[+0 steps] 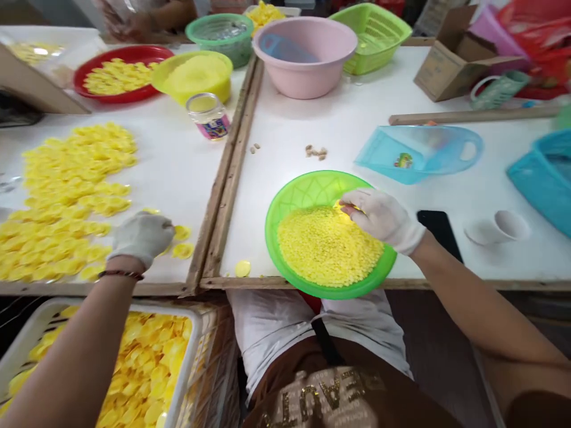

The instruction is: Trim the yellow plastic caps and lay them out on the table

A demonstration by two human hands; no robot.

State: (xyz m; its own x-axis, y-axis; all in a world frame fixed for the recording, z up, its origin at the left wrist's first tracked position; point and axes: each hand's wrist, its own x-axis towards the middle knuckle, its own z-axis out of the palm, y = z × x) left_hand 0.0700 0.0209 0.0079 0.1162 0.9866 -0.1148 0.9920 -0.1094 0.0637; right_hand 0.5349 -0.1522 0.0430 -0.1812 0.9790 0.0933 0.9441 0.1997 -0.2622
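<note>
My left hand [141, 238], in a white glove, is low over the left table with its fingers curled. What it holds, if anything, is hidden. Close by its fingertips lie a few small yellow discs [182, 251], and a wide spread of the same discs [66, 202] covers the table to its left. My right hand [379, 217], also gloved, pinches a yellow disc [342, 209] above the green bowl [279, 199]. Small yellow pellets [330, 249] are heaped in that bowl. One loose disc [242, 268] rests left of the bowl.
Wooden strips [232, 154] divide and edge the tables. Behind stand a pink basin [307, 80], a yellow bowl [218, 89], a red tray [80, 83] and a jar [214, 126]. Rightward are a blue scoop [383, 154], phone [439, 232] and cup [511, 227]. Below sits a disc-filled crate [194, 345].
</note>
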